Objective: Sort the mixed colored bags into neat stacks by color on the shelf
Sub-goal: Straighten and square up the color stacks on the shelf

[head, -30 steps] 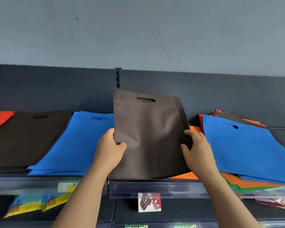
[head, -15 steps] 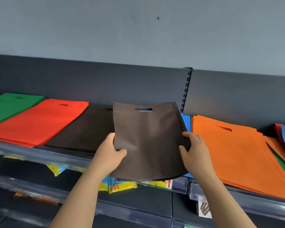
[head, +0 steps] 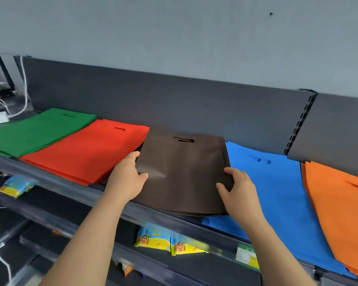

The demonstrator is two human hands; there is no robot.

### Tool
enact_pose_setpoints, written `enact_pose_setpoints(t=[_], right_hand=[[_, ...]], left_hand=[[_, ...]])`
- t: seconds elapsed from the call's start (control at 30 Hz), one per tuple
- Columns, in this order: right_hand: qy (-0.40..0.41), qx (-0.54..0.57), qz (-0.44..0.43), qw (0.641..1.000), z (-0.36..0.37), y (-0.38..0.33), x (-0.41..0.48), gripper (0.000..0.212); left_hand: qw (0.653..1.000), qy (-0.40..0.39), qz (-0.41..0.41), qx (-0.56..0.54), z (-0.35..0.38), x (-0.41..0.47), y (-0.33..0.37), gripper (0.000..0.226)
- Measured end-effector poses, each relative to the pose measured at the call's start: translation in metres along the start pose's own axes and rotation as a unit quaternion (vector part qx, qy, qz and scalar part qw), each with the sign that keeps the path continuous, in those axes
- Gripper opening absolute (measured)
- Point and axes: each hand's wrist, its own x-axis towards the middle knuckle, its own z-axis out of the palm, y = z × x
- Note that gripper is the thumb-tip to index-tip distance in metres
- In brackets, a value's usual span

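Grey wall (head: 174,38) backs a dark shelf (head: 56,182) carrying flat bag stacks: blue stack (head: 277,199) and orange stack (head: 339,213) toward the right end, red stack (head: 87,149) and green stack (head: 35,131) toward the left. Between red and blue, at the front edge, sits the brown bag (head: 182,172) on other brown bags. The left hand (head: 126,180) pinches its left side and the right hand (head: 239,193) its right side, thumbs on top.

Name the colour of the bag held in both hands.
The bag is dark brown; the head view shows it.
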Motion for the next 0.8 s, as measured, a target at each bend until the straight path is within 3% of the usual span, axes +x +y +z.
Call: enact_pose_setpoints(t=[0.37,0.53,0.8], right_hand=[[-0.022,-0.157,0.071,0.985,0.055,-0.045,-0.006,0.051],[-0.002,-0.237,0.067,0.969,0.057,-0.049,-0.011,0.042],[0.051,-0.209,0.078,0.974,0.029,-0.043,-0.023,0.044]], left_hand=[[0.986,-0.069,0.04,0.143,-0.013,0.069,-0.052,0.063],[0.969,-0.032,0.125,0.209,-0.008,0.07,-0.054,0.047],[0.962,-0.044,0.256,0.085,0.008,0.032,-0.009,0.039]])
